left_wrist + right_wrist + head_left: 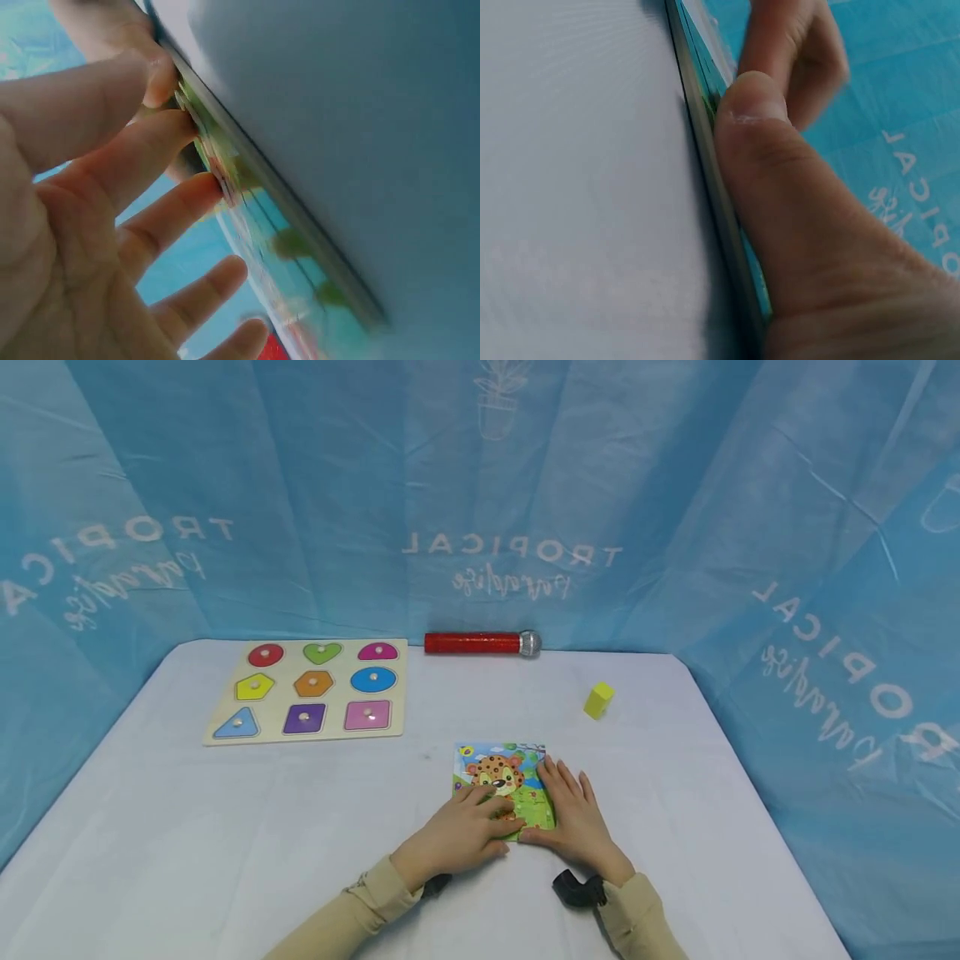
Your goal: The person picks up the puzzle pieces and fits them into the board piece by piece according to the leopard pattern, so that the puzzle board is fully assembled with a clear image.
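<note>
A small square jigsaw puzzle (498,768) with a cartoon leopard lies flat near the front of the table. My left hand (463,831) reaches over its lower left part, palm down, fingers fairly straight and fingertips touching its face. In the left wrist view, fingertips (202,187) rest along the puzzle (281,240), seen almost edge-on. Along the right edge lies my right hand (576,817), fingers extended and thumb at the lower right corner. The right wrist view has that thumb (757,142) against the puzzle's side (705,127). Part of the picture is hidden under the hands.
A wooden shape board (341,710) with several knobbed pieces lies at the back left. Beside it, by the blue curtain (517,485), is a red microphone (472,643). A yellow block (598,701) stands back right on the white table (300,827).
</note>
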The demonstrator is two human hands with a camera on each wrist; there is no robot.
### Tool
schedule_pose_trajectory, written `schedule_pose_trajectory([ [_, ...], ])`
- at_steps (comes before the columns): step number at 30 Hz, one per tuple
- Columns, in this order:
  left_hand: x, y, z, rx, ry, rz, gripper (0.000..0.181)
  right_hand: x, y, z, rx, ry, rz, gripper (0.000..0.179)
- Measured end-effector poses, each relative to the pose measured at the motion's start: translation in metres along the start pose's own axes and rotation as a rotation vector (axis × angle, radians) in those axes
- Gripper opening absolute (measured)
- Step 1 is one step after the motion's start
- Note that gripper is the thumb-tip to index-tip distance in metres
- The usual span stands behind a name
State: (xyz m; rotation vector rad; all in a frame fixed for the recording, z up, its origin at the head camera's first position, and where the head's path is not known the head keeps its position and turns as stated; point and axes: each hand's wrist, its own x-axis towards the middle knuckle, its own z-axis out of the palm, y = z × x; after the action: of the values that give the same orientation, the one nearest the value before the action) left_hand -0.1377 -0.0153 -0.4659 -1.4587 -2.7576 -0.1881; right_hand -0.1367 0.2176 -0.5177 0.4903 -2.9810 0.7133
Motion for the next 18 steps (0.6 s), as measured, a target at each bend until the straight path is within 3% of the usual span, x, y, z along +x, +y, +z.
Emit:
schedule_pose_trajectory([
  [7, 0.016, 0.003, 0.003, -0.015, 0.001, 0.030, 0.035, -0.001, -0.001, 0.002, 0.003, 0.035, -0.038, 0.119],
  [11, 0.016, 0.000, 0.004, -0.036, 0.009, 0.029, 0.034, 0.001, -0.003, 0.002, -0.004, 0.030, -0.034, 0.120],
  [18, 0.015, -0.007, 0.006, -0.049, -0.038, 0.015, 0.033, 0.003, -0.005, 0.001, -0.013, -0.021, -0.005, 0.114],
])
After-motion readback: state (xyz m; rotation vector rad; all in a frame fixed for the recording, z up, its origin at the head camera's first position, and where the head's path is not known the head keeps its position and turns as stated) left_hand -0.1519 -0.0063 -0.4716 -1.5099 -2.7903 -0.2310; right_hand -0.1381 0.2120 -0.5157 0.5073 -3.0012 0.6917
